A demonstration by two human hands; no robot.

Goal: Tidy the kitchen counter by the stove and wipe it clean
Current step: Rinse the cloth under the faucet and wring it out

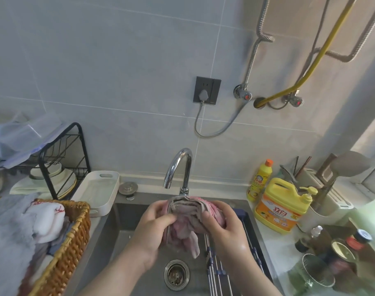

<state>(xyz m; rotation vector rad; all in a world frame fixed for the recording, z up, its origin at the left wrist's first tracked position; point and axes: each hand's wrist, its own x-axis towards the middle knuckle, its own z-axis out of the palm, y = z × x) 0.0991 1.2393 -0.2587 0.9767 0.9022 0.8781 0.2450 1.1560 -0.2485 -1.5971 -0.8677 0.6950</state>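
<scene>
Grey tiled wall behind a stainless sink, with a chrome faucet arching over the basin and a black outlet with a plug in it higher up. Both hands are over the sink, bunching up a pink and beige cloth right under the spout. Left hand has its fingers curled into the left side of the cloth, right hand is wrapped round the right side with the thumb pressed on top, so both are gripping it. A loose tail of the cloth hangs down toward the drain strainer.

Left of the sink there's a wicker basket full of laundry, a white tray and a black dish rack with bowls. On the right counter sit a big yellow detergent jug with a pump, a smaller yellow bottle behind it, and some dark sauce bottles. A roll-up drying rack lies across the sink's right edge.
</scene>
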